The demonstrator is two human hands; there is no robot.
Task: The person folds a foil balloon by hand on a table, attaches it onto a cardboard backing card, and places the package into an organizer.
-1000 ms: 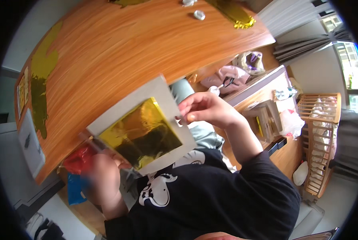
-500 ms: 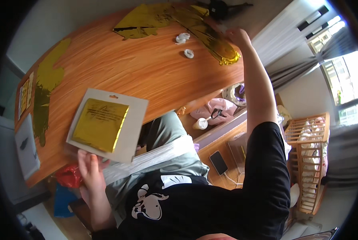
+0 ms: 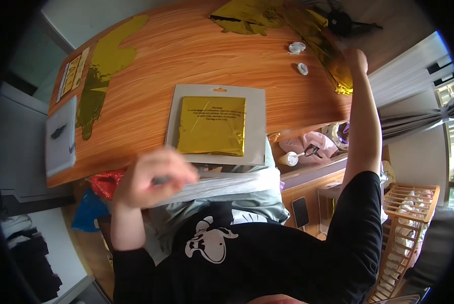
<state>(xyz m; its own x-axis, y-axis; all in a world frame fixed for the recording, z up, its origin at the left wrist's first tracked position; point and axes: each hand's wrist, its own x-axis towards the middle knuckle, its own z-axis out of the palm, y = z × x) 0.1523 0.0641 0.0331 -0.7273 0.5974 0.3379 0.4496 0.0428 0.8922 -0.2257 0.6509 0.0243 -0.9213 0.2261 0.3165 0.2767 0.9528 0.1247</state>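
A grey card (image 3: 259,106) with a hang hole lies at the table's near edge and hangs partly over it. On it sits a folded gold foil packet (image 3: 213,134) with dark print. My left hand (image 3: 158,175) is in the air by the card's lower left corner, blurred, its fingers loosely curled with a gap to the thumb and nothing visible in them. At the table's right end, my right hand (image 3: 357,61) is closed beside a long gold foil sheet (image 3: 338,66). What its fingers grip is hidden.
Two white ribbon coils (image 3: 297,48) lie left of the long foil. Another gold foil shape (image 3: 105,66) spreads at the table's left, near a flat clear-and-white packet (image 3: 60,134). A black object (image 3: 340,23) stands at the far right. Below are a phone (image 3: 300,212) and a wooden cot (image 3: 407,218).
The tilted card has come down level on the table edge, and my left hand has let go and shifted from its lower edge. The whole view has turned; my right hand stays by the foil.
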